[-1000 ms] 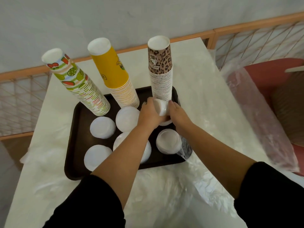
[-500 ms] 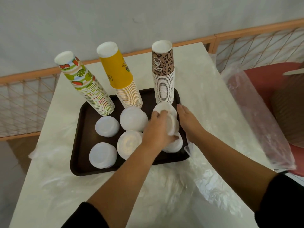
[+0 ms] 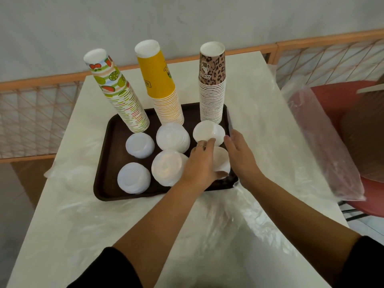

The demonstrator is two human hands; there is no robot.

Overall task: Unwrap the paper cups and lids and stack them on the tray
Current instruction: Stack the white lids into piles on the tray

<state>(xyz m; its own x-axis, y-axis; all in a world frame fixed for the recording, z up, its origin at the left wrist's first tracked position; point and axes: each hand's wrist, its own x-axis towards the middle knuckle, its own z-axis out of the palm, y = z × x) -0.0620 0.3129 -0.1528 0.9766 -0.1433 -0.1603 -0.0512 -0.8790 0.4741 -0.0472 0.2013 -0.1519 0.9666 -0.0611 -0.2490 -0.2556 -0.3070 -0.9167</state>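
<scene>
Three cup stacks stand inverted along the tray's (image 3: pixel 104 163) far edge: fruit stack (image 3: pixel 118 94), yellow stack (image 3: pixel 162 86), leopard stack (image 3: pixel 213 84). In front I count six lid piles; the far-right pile (image 3: pixel 207 132) sits just before the leopard stack. My left hand (image 3: pixel 200 165) lies flat over the near-right pile (image 3: pixel 222 165), fingers together, fingertips touching the far-right pile. My right hand (image 3: pixel 241 156) is open, fingers loosely together, at the tray's right rim beside that pile. Clear wrap (image 3: pixel 218 225) covers the surface (image 3: pixel 259 100).
</scene>
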